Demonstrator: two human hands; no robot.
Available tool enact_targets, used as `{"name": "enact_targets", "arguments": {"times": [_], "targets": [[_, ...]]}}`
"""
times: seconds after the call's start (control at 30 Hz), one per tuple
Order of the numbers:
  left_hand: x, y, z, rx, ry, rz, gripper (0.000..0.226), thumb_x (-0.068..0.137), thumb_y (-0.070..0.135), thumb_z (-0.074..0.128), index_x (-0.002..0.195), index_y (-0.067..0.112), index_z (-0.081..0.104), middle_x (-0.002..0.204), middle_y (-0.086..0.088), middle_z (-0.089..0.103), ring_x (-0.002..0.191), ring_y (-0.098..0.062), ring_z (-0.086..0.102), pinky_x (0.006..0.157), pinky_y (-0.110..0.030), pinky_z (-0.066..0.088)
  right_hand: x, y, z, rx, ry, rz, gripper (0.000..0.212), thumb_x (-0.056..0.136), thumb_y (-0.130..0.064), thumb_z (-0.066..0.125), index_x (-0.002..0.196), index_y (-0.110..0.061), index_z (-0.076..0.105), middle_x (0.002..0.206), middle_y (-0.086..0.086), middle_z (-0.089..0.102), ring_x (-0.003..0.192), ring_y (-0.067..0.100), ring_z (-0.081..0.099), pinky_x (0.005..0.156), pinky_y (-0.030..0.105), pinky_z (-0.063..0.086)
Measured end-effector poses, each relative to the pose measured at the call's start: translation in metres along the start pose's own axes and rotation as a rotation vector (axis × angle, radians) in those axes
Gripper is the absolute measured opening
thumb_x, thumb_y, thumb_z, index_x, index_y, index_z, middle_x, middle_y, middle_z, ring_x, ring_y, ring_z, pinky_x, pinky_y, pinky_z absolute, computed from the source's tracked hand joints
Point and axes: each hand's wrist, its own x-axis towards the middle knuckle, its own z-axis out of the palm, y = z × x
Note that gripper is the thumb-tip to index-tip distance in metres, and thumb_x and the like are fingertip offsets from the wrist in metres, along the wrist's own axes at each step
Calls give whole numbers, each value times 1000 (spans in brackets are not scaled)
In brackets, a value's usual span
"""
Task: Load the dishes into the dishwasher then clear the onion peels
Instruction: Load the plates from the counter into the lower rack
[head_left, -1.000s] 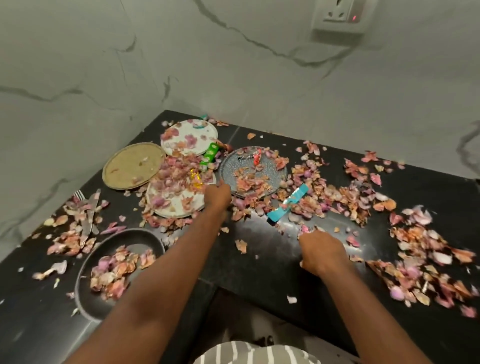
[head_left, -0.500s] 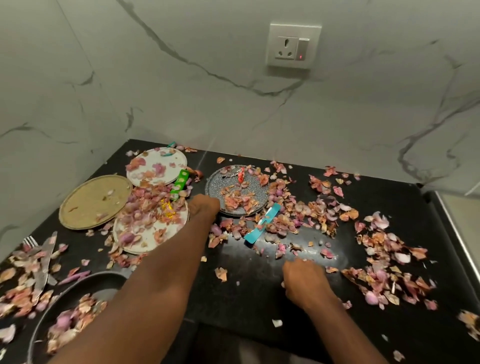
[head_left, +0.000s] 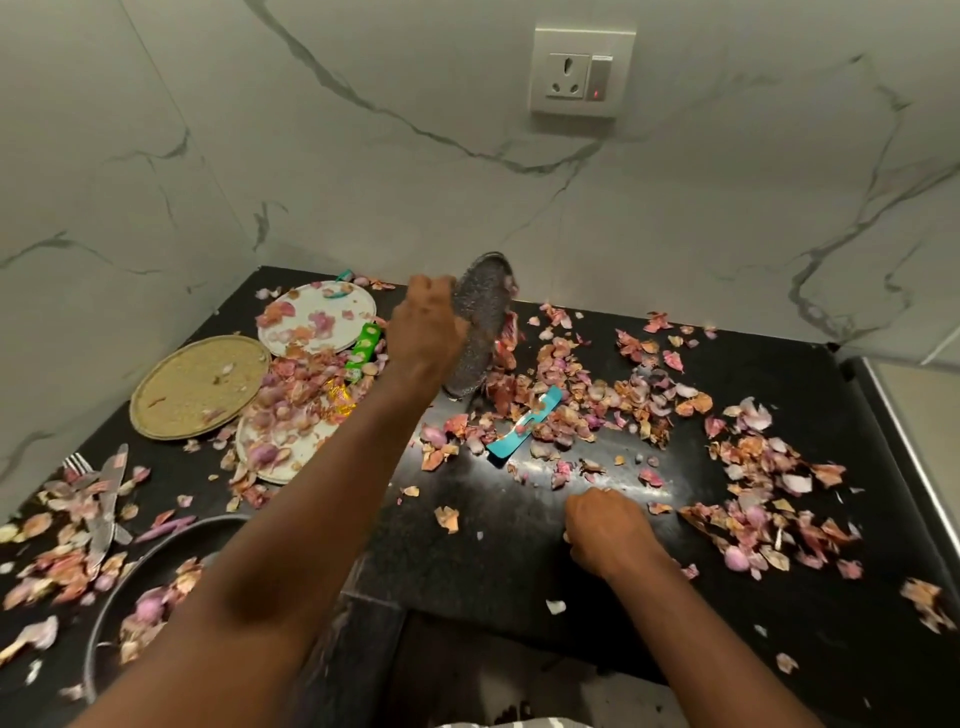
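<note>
Black stone counter (head_left: 519, 551) set in a corner of white marble-veined wall (head_left: 363, 171), w/ a socket & switch plate (head_left: 583, 71) high on the back wall. Onion peels (head_left: 587, 400) strewn over most of the counter, thickest centre & right. Back-left: white plate (head_left: 318, 318) w/ peels on it, tan round plate (head_left: 200, 385) just left of it, 2nd white plate (head_left: 283, 441) nearer, heaped w/ peels. Green wrapper (head_left: 365, 343) lies btwn the white plates. Dark pan (head_left: 156, 587) at near-left edge, peels inside; fork & knife (head_left: 101, 493) lie beside it under peels. Teal strip (head_left: 524, 426) mid-counter among peels. Left hand (head_left: 426, 332) reaches far fwd, fingers clamped on rim of speckled grey plate (head_left: 478, 327), which is tipped steeply on edge, lower rim touching counter, peels sliding off its right side. Right hand (head_left: 605, 530) rests low on counter near front edge, fingers curled under; can't tell if it holds anything.
</note>
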Motion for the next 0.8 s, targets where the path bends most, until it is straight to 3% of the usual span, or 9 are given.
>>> {"name": "enact_targets", "arguments": {"times": [0.17,0.33,0.4,0.47,0.53,0.6,0.67,0.73,0.8], "targets": [[-16,10,-1,99,-188,48,50,95,26,71,144,24,59,155,-19,39,108,-39,70,94,-47,61,-3,0,5,-14,-2,-16,31,99,-24,63,129,-16,62,129,11,65,121,31,60,96,43,52],[-24,13,-12,13,13,180,25,102,7,61,124,16,70,171,-24,17,84,-34,73,66,-42,64,-7,3,10,-8,21,-24,29,100,-21,62,127,-13,64,126,11,67,120,31,62,92,43,55],[-29,11,-15,-8,40,192,20,103,5,59,119,13,66,164,-28,33,86,-29,72,66,-39,64,-8,3,11,2,18,-21,29,100,-21,61,128,-12,64,127,12,67,120,32,62,93,43,54],[-33,7,-15,54,-52,132,24,103,4,56,122,15,66,144,-22,57,97,-34,74,78,-45,64,-8,1,10,12,9,-15,30,100,-20,61,128,-12,64,128,13,66,121,32,60,94,44,54],[-39,2,-16,87,-124,60,33,102,3,56,132,13,67,154,-20,52,107,-42,72,89,-49,63,-9,2,7,31,-10,-11,30,100,-20,61,129,-12,64,130,14,65,123,33,59,95,44,53],[-46,-1,-18,-47,-37,58,35,103,3,56,136,11,65,165,-21,38,111,-43,71,91,-44,63,-9,6,7,63,-8,-11,33,99,-24,63,130,-12,63,132,15,63,124,33,58,98,44,53],[-52,0,-21,-212,116,71,32,104,7,57,136,10,62,162,-23,40,124,-40,65,95,-42,62,-12,13,7,141,-14,-2,39,99,-33,65,132,-14,62,135,14,61,125,32,58,101,43,52],[-56,3,-21,-379,246,24,27,105,15,58,131,12,60,144,-14,62,123,-24,67,91,-41,64,-16,25,7,300,-29,-15,43,98,-42,66,135,-19,62,135,11,60,124,30,59,102,42,51],[-63,13,-18,-601,302,-111,26,102,24,62,127,14,65,118,4,72,103,-2,69,84,-33,64,-23,40,7,546,-46,-35,49,98,-46,67,142,-24,60,138,7,61,127,27,59,104,38,48]]}}
